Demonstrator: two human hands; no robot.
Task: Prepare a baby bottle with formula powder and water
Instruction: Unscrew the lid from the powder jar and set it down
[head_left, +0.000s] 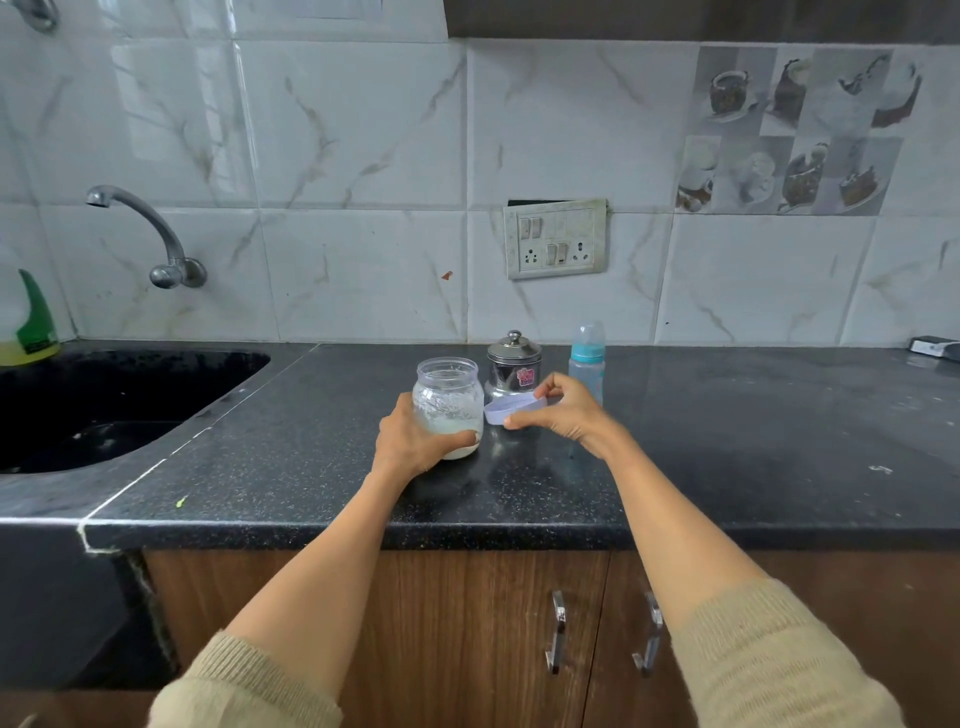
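Left hand (410, 441) wraps the open jar (448, 408) (standing on the counter); right hand (563, 410) pinches its lid (514, 409).

Left of frame: dark sink (104, 410), wall tap (150, 234), green-labelled bottle (28, 322); switch plate (556, 239) centre; cabinet handles (556, 631) below bench (727, 441).

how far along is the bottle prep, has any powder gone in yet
Early stage. Done: the lid is off the powder jar, held in the right hand. In hand: the left hand steadies the open jar on the counter. Left: the baby bottle stands capped behind, so opening it, adding powder and water remain. No scoop shows.
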